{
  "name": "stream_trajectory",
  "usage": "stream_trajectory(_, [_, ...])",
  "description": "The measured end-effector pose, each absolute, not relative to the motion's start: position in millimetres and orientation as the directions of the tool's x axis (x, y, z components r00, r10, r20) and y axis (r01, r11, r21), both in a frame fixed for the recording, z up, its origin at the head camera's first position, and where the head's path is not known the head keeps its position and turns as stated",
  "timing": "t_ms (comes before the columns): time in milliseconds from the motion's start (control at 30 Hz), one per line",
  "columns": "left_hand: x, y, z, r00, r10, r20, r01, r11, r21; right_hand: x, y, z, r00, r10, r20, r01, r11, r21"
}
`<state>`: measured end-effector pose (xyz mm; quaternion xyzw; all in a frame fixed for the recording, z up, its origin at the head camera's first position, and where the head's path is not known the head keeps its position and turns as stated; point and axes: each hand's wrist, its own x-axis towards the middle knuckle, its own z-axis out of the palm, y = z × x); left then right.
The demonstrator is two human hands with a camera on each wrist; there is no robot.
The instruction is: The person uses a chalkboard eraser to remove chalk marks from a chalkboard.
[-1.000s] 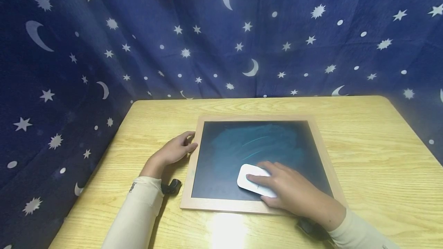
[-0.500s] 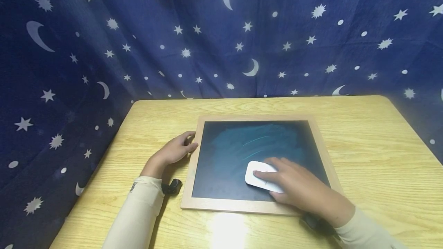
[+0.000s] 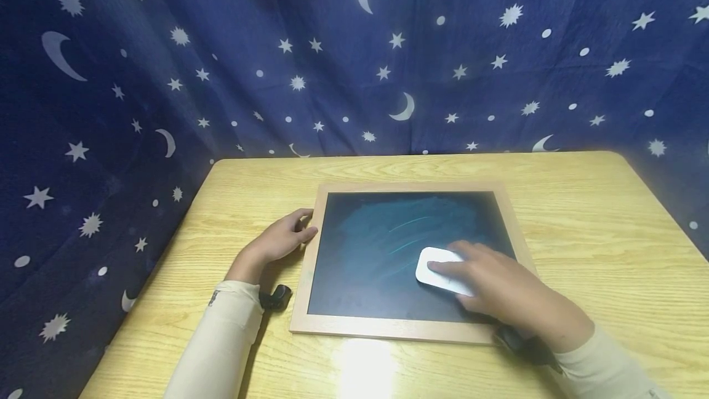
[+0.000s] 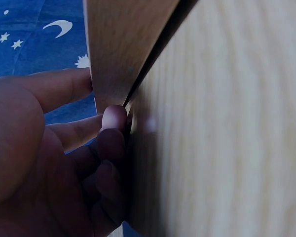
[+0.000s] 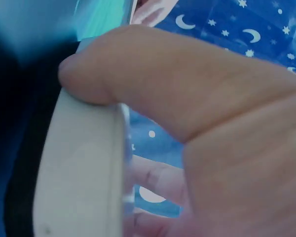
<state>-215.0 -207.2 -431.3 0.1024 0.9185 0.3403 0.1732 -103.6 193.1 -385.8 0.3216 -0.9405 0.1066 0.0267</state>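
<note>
A blackboard (image 3: 354, 288) in a light wooden frame lies flat on the table, with smeared blue-green chalk and a few thin curved strokes. My right hand (image 3: 493, 276) grips a white eraser (image 3: 434, 257) with rounded corners on the board's lower right part. The right wrist view shows the thumb (image 5: 103, 64) along the white body (image 5: 79, 163), above a dark pad (image 5: 27, 173). At the board's left side my left hand (image 3: 279, 239) holds the frame's edge. In the left wrist view its thumb (image 4: 59, 89) touches the frame (image 4: 123, 39), and curled fingers (image 4: 111, 143) meet the lower edge.
The yellow wood-grain table (image 3: 598, 233) extends around the board on every side. A dark blue curtain (image 3: 332, 29) with moons and stars hangs behind and at the sides. Each wrist wears a small black camera, the left one (image 3: 279, 297) beside the frame.
My right hand and the eraser have moved to the right and slightly away from me across the board. Another faint stroke shows where they were. The left hand has stayed at the frame.
</note>
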Motion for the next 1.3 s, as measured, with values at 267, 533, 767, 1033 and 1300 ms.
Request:
stream_trajectory(267, [-214,-206,-430,-0.919,0.311,-0.244,0.076,0.746,0.662,-111,207,-382,-0.811,-0.578,0.089,-0.583,0.787,-0.200])
stream_trajectory(533, [-213,-207,-429,-0.919,0.301,-0.254,0.065,0.752,0.656,-116,220,-379,-0.838,-0.542,0.062,-0.540,0.805,-0.245])
stream_trajectory(767, [-213,-207,-430,-0.918,0.300,-0.260,0.060,0.753,0.655,-119,225,-380,-0.843,-0.534,0.061,-0.529,0.803,-0.274])
stream_trajectory(1033, [-214,-207,-431,-0.916,0.306,-0.259,0.061,0.745,0.664,-121,229,-380,-0.849,-0.524,0.064,-0.518,0.804,-0.294])
stream_trajectory(1300, [-213,-206,-429,-0.918,0.298,-0.260,0.057,0.750,0.659,-119,227,-379,-0.840,-0.540,0.054,-0.530,0.795,-0.296])
